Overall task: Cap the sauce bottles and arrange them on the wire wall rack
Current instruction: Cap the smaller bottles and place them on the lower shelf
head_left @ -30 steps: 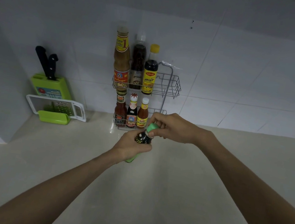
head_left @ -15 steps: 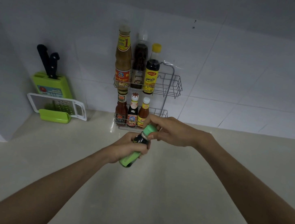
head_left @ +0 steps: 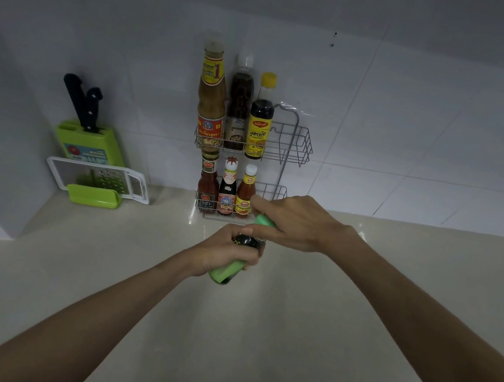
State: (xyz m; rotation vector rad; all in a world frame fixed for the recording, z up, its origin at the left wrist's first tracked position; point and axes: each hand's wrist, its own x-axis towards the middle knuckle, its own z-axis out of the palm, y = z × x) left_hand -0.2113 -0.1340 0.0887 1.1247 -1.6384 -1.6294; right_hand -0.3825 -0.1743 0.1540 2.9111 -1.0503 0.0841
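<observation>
A dark sauce bottle with a green label is tilted in the air over the counter, gripped round its body by my left hand. My right hand is closed over its green cap at the neck. Behind them the wire wall rack carries three tall bottles on the left of its upper shelf and three small bottles on its lower shelf. The right side of both shelves holds nothing.
At the back left a green knife block with two black-handled knives stands on the counter, with a white grater on a green base in front of it. Pale countertop spreads below my arms.
The bottle has stayed between both hands. My hands and the bottle shifted slightly, and my right hand has kept its hold on the green cap.
</observation>
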